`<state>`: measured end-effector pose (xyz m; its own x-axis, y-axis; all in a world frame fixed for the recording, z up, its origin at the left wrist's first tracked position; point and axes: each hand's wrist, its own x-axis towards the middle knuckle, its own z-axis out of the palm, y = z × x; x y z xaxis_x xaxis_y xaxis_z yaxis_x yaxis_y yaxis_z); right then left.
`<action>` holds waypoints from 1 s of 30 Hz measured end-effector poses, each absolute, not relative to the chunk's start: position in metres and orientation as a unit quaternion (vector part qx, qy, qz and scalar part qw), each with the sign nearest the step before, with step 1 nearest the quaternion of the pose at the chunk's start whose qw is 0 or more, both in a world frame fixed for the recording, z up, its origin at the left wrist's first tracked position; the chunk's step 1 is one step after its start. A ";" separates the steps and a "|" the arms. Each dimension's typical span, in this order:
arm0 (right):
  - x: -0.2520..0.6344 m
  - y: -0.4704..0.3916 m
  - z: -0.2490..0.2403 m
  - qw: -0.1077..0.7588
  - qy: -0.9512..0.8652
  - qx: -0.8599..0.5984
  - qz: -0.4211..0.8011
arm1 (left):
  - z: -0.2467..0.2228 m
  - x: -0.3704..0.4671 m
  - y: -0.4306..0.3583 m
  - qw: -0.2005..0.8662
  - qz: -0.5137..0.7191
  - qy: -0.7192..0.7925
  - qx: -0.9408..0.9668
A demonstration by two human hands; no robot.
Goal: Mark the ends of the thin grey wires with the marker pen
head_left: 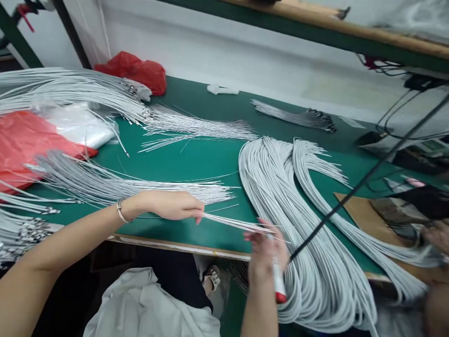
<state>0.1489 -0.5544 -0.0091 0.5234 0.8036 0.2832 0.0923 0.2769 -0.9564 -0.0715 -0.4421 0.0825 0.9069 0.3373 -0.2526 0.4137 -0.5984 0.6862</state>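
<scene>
My left hand (175,205) is closed in a pinch on a few thin white wires (228,221), which stretch to the right. My right hand (266,252) is wrapped around a white, stick-like tool with a red end (278,281). Its fingers are at the far ends of those wires; whether they grip them too is blurred. Under and behind my left forearm lies a bundle of grey-white wires (105,182). Close to the right hand, a thick bundle of white cables (273,187) hangs over the table's front edge.
A black cord (351,192) slants from the upper right down to near my right hand. More cables (87,91), red plastic bags (140,70) and a small grey bundle (294,114) lie on the green table (206,159). Another person's hand (437,236) is at far right.
</scene>
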 end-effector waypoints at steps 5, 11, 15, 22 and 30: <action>0.183 -0.559 0.032 0.818 -0.286 -0.458 0.201 | 0.089 -0.066 -0.446 0.413 -0.115 0.202 0.881; 0.164 -0.553 0.041 0.730 -0.408 -0.491 0.244 | 0.087 -0.048 -0.450 0.415 -0.107 0.201 0.881; 0.153 -0.551 0.038 0.727 -0.431 -0.472 0.251 | 0.087 -0.030 -0.454 0.435 -0.096 0.171 0.879; 0.168 -0.560 0.039 0.808 -0.289 -0.408 0.313 | 0.088 -0.011 -0.462 0.463 -0.013 0.148 0.874; 0.158 -0.578 -0.010 0.660 -0.473 -0.491 0.314 | 0.092 -0.009 -0.462 0.446 0.035 0.157 0.880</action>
<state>0.1576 -0.5781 -0.0099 0.3548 0.8796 0.3170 0.0505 0.3205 -0.9459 -0.0092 -0.4621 0.0925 0.9479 0.3088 -0.0783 0.2456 -0.5520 0.7969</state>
